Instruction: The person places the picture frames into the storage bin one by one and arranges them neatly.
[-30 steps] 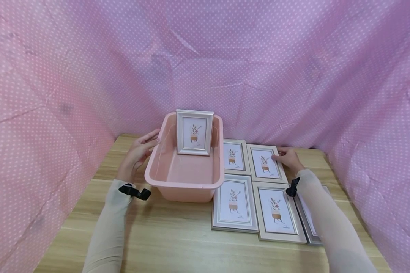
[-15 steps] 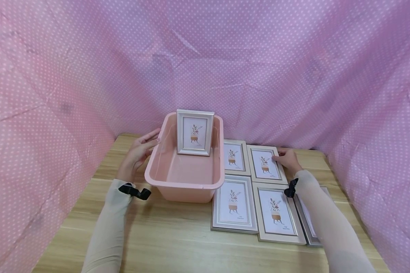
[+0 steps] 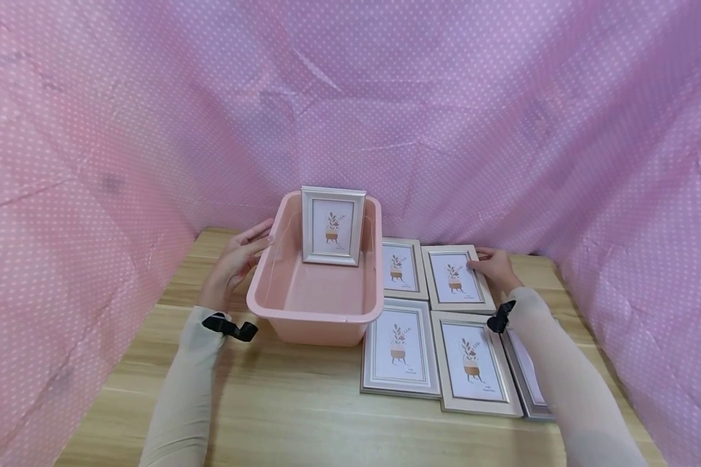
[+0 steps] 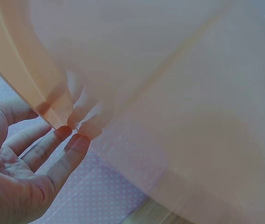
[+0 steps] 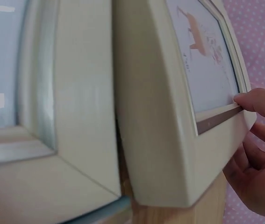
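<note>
In the head view, we are resting the relaxed, extended fingers of our left hand (image 3: 236, 259) against the outer side of the pink plastic basin (image 3: 327, 292), in which a silver-white photo frame (image 3: 333, 227) is leaning upright at the far end; with our right hand (image 3: 495, 269) we are pinching the right edge of a cream photo frame (image 3: 455, 279) on the wood-grain table (image 3: 304, 408), right of the basin; in the left wrist view, our fingertips are touching the basin wall; in the right wrist view, our thumb is pressing the frame's front, our fingers are curling beneath, and the frame is tilting beside a second cream photo frame (image 5: 83, 93)
</note>
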Tool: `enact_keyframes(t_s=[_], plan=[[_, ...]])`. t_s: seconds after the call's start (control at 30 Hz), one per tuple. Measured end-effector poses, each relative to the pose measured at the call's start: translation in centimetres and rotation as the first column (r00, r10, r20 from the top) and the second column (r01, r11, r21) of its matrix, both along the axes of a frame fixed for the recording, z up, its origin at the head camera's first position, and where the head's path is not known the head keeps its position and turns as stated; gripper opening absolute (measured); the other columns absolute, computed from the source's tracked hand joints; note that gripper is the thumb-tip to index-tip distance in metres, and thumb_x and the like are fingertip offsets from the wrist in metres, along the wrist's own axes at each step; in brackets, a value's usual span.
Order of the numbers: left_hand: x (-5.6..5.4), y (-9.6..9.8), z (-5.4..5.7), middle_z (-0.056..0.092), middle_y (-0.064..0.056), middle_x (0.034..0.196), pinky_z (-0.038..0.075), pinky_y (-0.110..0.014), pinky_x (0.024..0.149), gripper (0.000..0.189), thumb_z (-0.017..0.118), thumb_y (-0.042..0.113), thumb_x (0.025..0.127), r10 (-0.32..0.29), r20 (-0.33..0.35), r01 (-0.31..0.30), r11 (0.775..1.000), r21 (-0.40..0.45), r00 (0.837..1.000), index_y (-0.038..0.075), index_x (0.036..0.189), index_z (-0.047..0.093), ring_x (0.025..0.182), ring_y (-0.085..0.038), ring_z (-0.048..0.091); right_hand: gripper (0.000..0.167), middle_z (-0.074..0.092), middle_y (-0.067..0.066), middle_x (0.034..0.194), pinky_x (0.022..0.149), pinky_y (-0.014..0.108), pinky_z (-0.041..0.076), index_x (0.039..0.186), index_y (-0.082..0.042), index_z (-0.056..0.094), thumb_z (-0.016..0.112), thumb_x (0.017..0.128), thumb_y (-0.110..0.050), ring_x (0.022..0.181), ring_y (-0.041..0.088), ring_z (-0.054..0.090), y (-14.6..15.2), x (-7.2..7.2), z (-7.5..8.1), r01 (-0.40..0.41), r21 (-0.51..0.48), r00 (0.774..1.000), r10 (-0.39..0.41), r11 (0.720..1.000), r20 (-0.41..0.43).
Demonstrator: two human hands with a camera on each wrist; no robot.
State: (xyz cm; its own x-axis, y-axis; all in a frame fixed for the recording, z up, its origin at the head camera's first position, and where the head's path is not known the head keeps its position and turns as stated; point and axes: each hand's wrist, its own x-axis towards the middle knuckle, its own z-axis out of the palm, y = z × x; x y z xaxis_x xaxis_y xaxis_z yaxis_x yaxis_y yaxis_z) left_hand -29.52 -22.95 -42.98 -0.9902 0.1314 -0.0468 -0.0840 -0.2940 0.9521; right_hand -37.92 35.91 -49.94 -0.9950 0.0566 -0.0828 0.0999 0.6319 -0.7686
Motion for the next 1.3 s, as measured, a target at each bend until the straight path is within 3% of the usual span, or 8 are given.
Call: enact_keyframes(t_s=[0.2,0.3,0.43,0.73,1.0,1.3], plan=[[0.0,0.1,0.1,0.067,0.013,0.118,0.060,-0.016,0.083,0.067,0.064,0.007,0.100,0.003,0.011,-0.002,1.000,-0.014,1.000,0.001,0.158,0.031,0.103,-0.001,0.068,0.064,0.064,0.031,0.128,0.068,0.010,0.054,0.148,0.011,0.044,0.072,0.093,-0.010,0.074,-0.004,0.060,0.0,0.5,0.8,-0.018,-0.124,0.997,0.027,0.992,0.071],[0.1,0.0,0.1,0.067,0.014,0.117,0.060,-0.016,0.083,0.067,0.064,0.007,0.100,0.005,0.012,-0.005,1.000,-0.013,1.000,0.000,0.158,0.030,0.102,0.000,0.068,0.063,0.073,0.016,0.110,0.070,0.013,0.057,0.148,0.013,0.041,0.069,0.095,-0.009,0.075,-0.003,0.063,0.2,0.6,1.2,-0.044,-0.191,0.992,0.065,0.981,0.109],[0.2,0.1,0.0,0.069,0.014,0.116,0.061,-0.016,0.082,0.067,0.063,0.005,0.100,0.004,0.014,-0.004,1.000,0.001,1.000,-0.001,0.158,0.030,0.102,-0.001,0.069,0.066,0.071,-0.005,0.094,0.073,0.018,0.058,0.151,0.012,0.036,0.067,0.098,-0.011,0.077,0.001,0.065,0.8,0.8,1.6,-0.058,-0.227,0.978,0.100,0.972,0.181],[0.2,0.4,-0.1,0.068,0.012,0.118,0.060,-0.017,0.085,0.065,0.062,0.006,0.101,0.004,0.011,-0.004,1.000,-0.014,1.000,0.000,0.158,0.031,0.104,-0.001,0.068,0.074,0.069,-0.011,0.103,0.085,0.021,0.054,0.158,0.006,0.023,0.064,0.101,-0.014,0.087,-0.002,0.063,2.2,0.8,2.2,-0.097,-0.259,0.939,0.175,0.961,0.295],[0.2,0.2,0.4,0.065,0.011,0.122,0.060,-0.016,0.085,0.066,0.063,0.008,0.101,-0.003,0.014,0.003,1.000,-0.024,1.000,0.001,0.158,0.031,0.104,0.000,0.067,0.075,0.068,-0.015,0.107,0.092,0.022,0.054,0.161,0.002,0.017,0.062,0.102,-0.012,0.094,-0.001,0.064,2.5,0.7,3.2,-0.137,-0.356,0.926,0.248,0.924,0.286],[0.2,0.1,0.3,0.070,0.014,0.117,0.061,-0.017,0.082,0.067,0.064,0.006,0.100,0.012,0.018,-0.012,1.000,-0.010,1.000,0.001,0.158,0.032,0.101,0.000,0.069,0.076,0.068,-0.019,0.098,0.084,0.016,0.057,0.160,0.005,0.012,0.058,0.101,-0.002,0.092,-0.002,0.067,3.0,0.2,2.9,-0.148,-0.457,0.932,0.278,0.877,0.232]])
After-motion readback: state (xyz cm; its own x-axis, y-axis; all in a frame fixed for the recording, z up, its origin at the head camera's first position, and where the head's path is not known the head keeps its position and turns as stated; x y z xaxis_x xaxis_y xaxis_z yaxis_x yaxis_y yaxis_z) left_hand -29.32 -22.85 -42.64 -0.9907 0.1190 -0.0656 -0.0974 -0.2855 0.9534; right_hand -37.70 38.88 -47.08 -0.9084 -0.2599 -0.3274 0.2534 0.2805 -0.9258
